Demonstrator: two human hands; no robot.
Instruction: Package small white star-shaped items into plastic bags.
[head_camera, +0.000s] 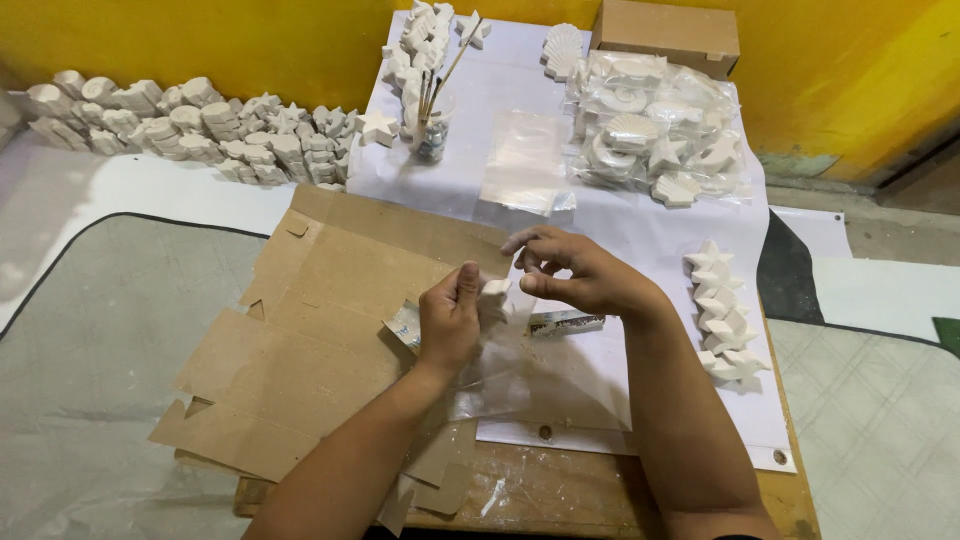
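Note:
My left hand (450, 318) is closed around a small white plaster piece (496, 289) and the mouth of a clear plastic bag (530, 375) that trails down over the table. My right hand (572, 272) hovers just right of the piece, thumb and forefinger pinched near the bag's edge, other fingers spread; whether it grips the plastic I cannot tell. Both hands work above a flattened cardboard sheet (300, 340) and a white sheet (640, 230).
White plaster stars (722, 312) lie in a row at the right. Bagged plaster shells and stars (660, 125) sit at the back right beside a cardboard box (668, 30). A jar of brushes (433, 125), a stack of clear bags (525, 160) and many plaster figures (200, 125) line the yellow wall.

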